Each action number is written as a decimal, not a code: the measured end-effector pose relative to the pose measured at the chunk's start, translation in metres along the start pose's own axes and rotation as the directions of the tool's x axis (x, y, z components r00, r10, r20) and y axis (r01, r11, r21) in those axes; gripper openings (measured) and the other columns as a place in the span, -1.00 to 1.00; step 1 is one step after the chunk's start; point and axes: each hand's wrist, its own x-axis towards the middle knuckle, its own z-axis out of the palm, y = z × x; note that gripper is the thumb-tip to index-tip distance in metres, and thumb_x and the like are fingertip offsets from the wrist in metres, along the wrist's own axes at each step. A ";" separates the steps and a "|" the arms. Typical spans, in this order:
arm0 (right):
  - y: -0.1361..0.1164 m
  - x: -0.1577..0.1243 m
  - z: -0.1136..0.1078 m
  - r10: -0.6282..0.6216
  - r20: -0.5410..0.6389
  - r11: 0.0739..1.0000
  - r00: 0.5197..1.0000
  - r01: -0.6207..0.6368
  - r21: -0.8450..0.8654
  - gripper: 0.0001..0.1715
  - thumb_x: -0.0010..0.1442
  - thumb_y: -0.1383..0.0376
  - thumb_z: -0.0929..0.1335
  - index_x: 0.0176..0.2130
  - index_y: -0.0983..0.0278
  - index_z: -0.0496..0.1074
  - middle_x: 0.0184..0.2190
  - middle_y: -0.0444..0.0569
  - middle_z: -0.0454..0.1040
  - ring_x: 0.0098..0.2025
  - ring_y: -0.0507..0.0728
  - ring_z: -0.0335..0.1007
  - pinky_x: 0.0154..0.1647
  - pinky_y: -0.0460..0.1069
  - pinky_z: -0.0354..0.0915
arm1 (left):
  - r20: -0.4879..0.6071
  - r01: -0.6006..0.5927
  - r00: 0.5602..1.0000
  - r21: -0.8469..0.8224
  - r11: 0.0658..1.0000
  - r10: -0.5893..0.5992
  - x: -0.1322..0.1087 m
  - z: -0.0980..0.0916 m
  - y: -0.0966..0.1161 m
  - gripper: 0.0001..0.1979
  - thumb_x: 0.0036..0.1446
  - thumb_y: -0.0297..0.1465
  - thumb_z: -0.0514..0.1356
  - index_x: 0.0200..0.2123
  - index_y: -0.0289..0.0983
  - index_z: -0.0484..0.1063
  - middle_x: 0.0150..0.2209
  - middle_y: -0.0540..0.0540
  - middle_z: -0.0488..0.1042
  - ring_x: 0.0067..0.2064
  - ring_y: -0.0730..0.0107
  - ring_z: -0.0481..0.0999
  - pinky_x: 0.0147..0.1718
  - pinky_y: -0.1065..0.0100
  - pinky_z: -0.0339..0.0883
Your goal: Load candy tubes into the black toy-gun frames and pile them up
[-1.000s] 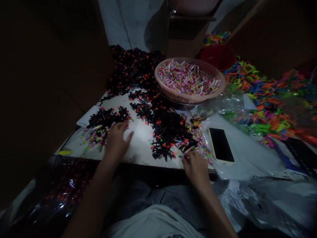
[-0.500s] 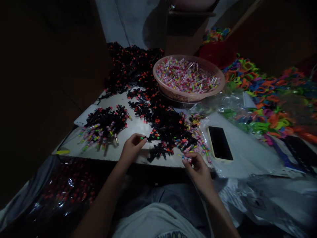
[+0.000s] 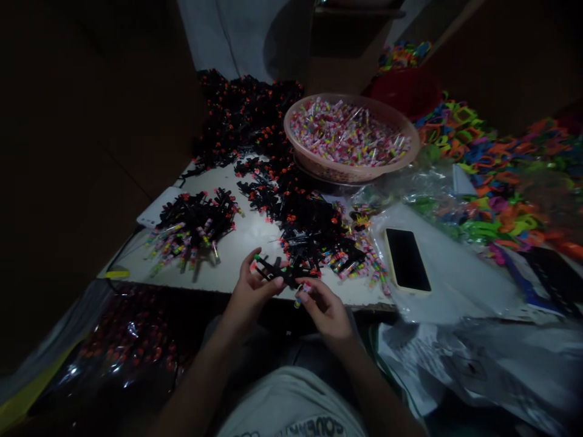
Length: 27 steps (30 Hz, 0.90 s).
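Near the table's front edge, my left hand (image 3: 250, 288) grips a black plastic piece (image 3: 273, 271) with a green tip and a pink-red spot. Close on its right, my right hand (image 3: 328, 309) pinches a small colourful tube (image 3: 301, 295) at the right end of the black piece. Whether the two parts touch is too dark to tell. Behind my hands spreads a heap of black pieces with orange tips (image 3: 305, 212). Colourful tubes (image 3: 371, 264) lie to the right of it. On the left rests a pile of black pieces with tubes at their ends (image 3: 194, 227).
A pink basket (image 3: 350, 173) full of small tubes stands at the back. A phone (image 3: 407, 261) lies on plastic bags at the right, before many bright plastic pieces (image 3: 492, 158). A white device (image 3: 159, 207) sits at the table's left edge.
My right hand has moved left with the tube, close to my left hand. The black piece in my left hand now shows more fully between the hands. The view has shifted slightly.
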 end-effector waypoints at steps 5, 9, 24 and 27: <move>0.001 -0.009 0.003 -0.085 0.073 0.994 0.994 0.090 -0.067 -0.59 0.29 0.16 0.23 0.08 0.19 0.36 -0.26 -0.03 0.44 -0.26 0.08 0.38 -0.16 -0.01 0.35 | 0.016 0.029 0.999 -0.057 0.998 -0.029 -0.010 0.006 -0.016 -0.49 -0.12 -0.30 0.39 -0.09 -0.31 0.34 -0.10 -0.22 0.53 -0.03 0.19 0.51 -0.01 0.25 0.34; -0.004 -0.010 -0.002 -0.156 0.083 0.979 0.984 0.165 -0.118 -0.59 0.32 0.18 0.19 0.11 0.17 0.35 -0.12 0.00 0.39 -0.10 0.10 0.36 -0.04 0.00 0.32 | 0.034 0.078 0.997 -0.080 0.994 -0.076 -0.013 0.007 -0.017 -0.49 -0.12 -0.35 0.40 -0.10 -0.24 0.28 -0.21 -0.12 0.57 -0.22 0.29 0.57 -0.16 0.26 0.43; -0.008 -0.016 0.000 -0.248 -0.019 0.955 0.968 0.242 -0.171 -0.72 0.29 0.33 0.23 0.01 0.20 0.27 -0.13 0.01 0.47 -0.10 0.10 0.43 -0.07 -0.01 0.34 | 0.072 0.035 0.997 -0.072 0.997 -0.029 -0.019 0.007 -0.013 -0.45 -0.19 -0.49 0.41 -0.10 -0.26 0.28 -0.32 -0.05 0.59 -0.30 0.38 0.58 -0.21 0.35 0.45; -0.008 -0.018 0.001 -0.217 -0.019 0.971 0.976 0.214 -0.110 -0.77 0.29 0.30 0.24 -0.04 0.18 0.29 -0.18 -0.02 0.48 -0.16 0.08 0.44 -0.13 -0.04 0.35 | 0.065 -0.018 0.998 -0.010 1.000 0.019 -0.020 0.007 -0.015 -0.48 -0.19 -0.46 0.42 -0.13 -0.29 0.31 -0.31 -0.08 0.59 -0.28 0.33 0.59 -0.22 0.34 0.45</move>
